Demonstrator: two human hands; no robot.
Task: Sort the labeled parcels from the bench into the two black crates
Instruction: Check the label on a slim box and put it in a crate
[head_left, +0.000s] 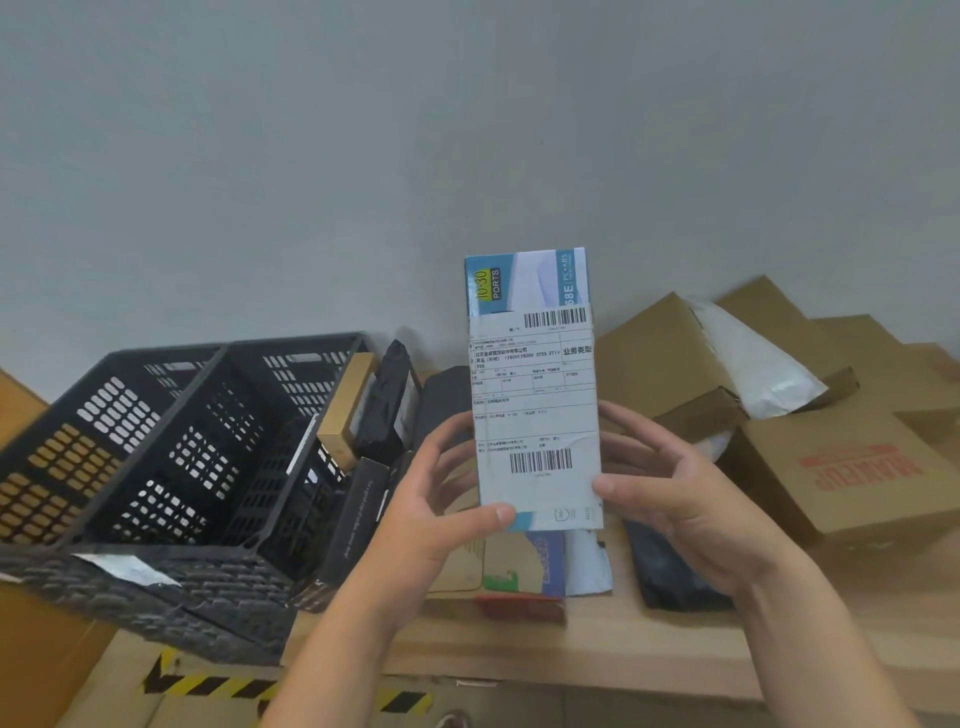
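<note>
Both hands (561, 488) curled — parcel (535, 395) upright

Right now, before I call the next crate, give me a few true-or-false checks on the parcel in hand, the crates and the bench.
1. The left hand and right hand hold the labeled box upright. True.
2. Its label faces away from the camera. False: the label, with two barcodes, faces the camera.
3. The black crates sit left of the box. True.
4. The box is already in a crate. False: it is held above the bench.
5. The cardboard box with red print lies left of the crates. False: it lies at the right.
</note>
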